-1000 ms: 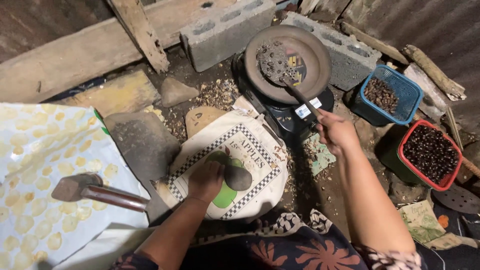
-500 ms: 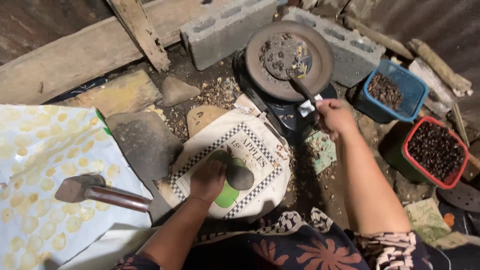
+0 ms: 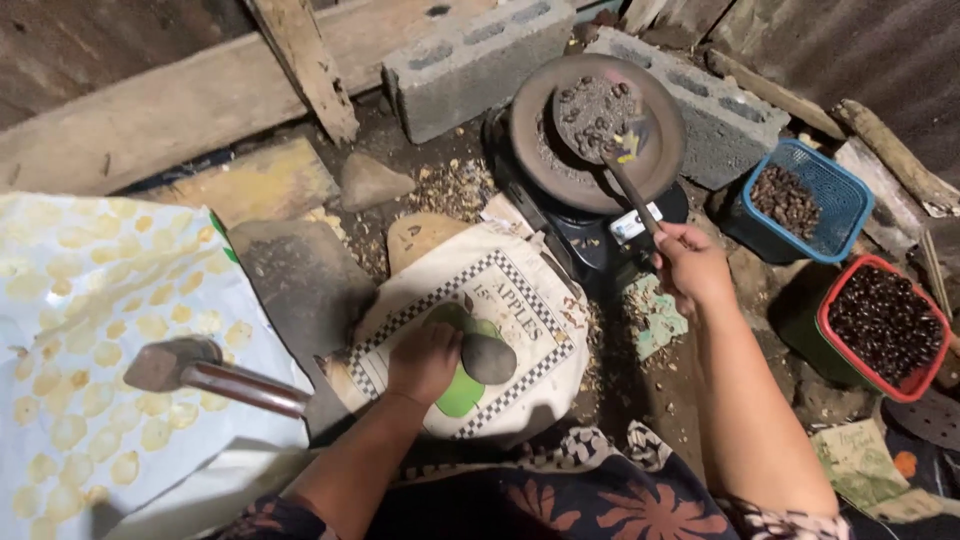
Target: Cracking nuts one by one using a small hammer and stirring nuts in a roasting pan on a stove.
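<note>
The left hand (image 3: 422, 360) lies palm down, fingers curled and knuckles up, its forearm running back toward the lower left. The right hand (image 3: 690, 265) is closed in a fist, thumb side up, wrist straight. The right forearm stretches forward from the lower right, bare to the elbow.
</note>
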